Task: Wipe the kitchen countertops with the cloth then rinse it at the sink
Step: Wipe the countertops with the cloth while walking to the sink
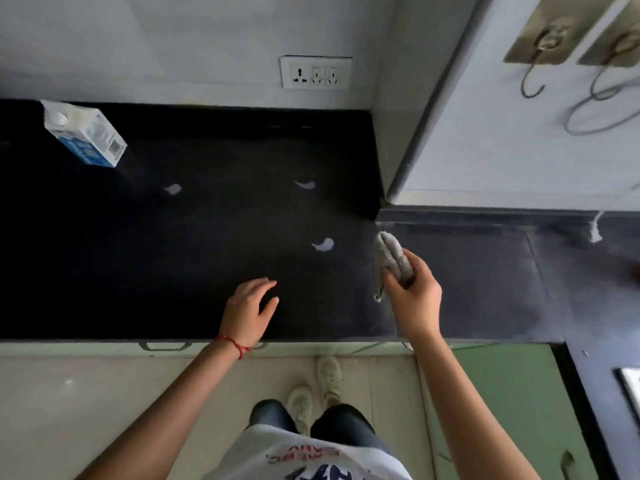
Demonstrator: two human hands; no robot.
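cloth: grey, folded, over the black countertop near its inner corner | right hand: fingers clasp the cloth | left hand: fingers spread, released, on the counter; white spills between | milk carton: far left

We note a black surface marked with white smears. The cloth is pale grey. At 10 o'clock stands a white carton with blue print and a barcode. The wall socket is white. The left wrist bears a red string. Cabinet fronts are green.
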